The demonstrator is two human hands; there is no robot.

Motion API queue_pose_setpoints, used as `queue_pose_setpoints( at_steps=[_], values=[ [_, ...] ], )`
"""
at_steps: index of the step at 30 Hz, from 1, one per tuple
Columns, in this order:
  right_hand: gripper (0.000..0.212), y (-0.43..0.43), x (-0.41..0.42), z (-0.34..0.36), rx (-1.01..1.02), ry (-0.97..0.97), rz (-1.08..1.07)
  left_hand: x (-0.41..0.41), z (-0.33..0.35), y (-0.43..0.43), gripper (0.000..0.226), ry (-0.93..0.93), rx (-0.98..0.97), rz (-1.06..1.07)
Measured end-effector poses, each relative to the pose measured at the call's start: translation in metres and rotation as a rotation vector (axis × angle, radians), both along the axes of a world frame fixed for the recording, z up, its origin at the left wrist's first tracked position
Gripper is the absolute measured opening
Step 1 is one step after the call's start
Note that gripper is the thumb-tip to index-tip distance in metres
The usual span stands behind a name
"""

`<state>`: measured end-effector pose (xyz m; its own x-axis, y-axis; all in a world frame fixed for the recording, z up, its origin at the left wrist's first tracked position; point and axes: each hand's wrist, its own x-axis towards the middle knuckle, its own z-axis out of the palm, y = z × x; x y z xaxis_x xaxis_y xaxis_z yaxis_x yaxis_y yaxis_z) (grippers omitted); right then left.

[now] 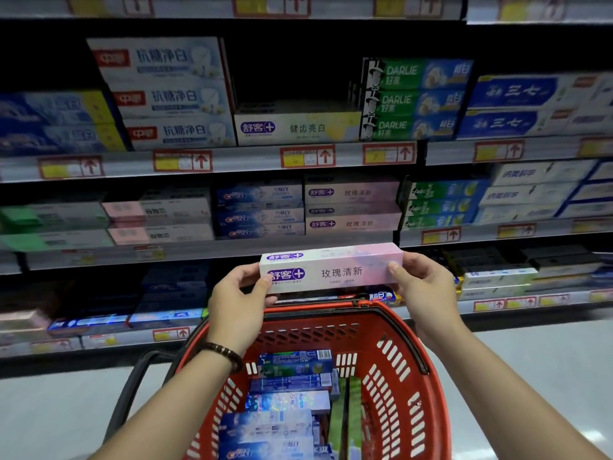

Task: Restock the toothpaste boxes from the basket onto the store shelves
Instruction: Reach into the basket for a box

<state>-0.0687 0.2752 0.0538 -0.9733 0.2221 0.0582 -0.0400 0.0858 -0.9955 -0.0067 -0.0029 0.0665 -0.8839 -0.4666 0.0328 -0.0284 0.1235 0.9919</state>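
Fingers [263,283] of left hand [237,303] and right hand [428,287] pinch pink box [331,268] ends, label toward camera, frame centre; probably matching identical stack [351,207] above.

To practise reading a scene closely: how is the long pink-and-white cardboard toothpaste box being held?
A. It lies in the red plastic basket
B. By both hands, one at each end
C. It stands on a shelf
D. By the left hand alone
B: the left hand and the right hand each grip one end of the pink-and-white cardboard toothpaste box, held level above the red plastic basket.
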Motion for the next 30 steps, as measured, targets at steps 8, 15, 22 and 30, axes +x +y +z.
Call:
queue_pose_setpoints(
  at_steps=[8,15,22,30],
  values=[
    [0.013,-0.003,-0.006,0.008,-0.062,0.016,-0.123,-0.014,0.01,0.006,0.013,0.046,-0.088,0.042],
    [0.013,0.008,-0.022,0.026,-0.017,0.054,-0.134,-0.035,0.017,0.013,0.013,0.056,-0.119,0.005],
    [0.009,0.017,-0.057,0.027,0.01,0.085,-0.227,-0.072,0.026,0.025,0.023,0.057,-0.139,-0.048],
    [0.016,0.019,-0.093,0.021,0.04,0.149,-0.293,-0.113,0.024,0.041,0.027,0.062,-0.173,-0.043]
  ],
)
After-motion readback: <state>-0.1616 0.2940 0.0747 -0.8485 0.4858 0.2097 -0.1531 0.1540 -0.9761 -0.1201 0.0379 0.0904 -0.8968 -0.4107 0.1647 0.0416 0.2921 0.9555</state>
